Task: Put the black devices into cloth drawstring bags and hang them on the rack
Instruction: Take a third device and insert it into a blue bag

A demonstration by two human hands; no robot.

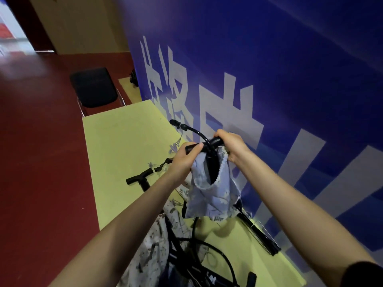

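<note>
1. Above the yellow surface [124, 141], beside the blue wall [269, 59], I see both hands raised with a pale blue cloth bag [209, 195] hanging between them.
2. My left hand [184, 156] has its fingers curled round the bag's rim and one end of a black device [207, 146]; the thumb lies on top of the black bar.
3. My right hand [230, 146] grips the other end of that bar, close to the wall, with bag cloth bunched under its fingers.
4. The device stands partly inside the bag: its dark body shows down through the open mouth, and a curved black cable [194, 131] arches out of the top, away from me along the wall.
5. Under the bag, at the near end of the surface, lies a tangle of black devices and cables [199, 251] with a brown-patterned cloth bag [153, 245] beside it, on the side away from the wall.
6. A T-shaped black handle [139, 178] lies on the surface just past my left wrist.
7. Against the wall's foot, a black rod-like device [261, 235] lies on the surface.
8. Beyond the surface's far end a black chair [93, 88] stands on the red floor [31, 141].
</note>
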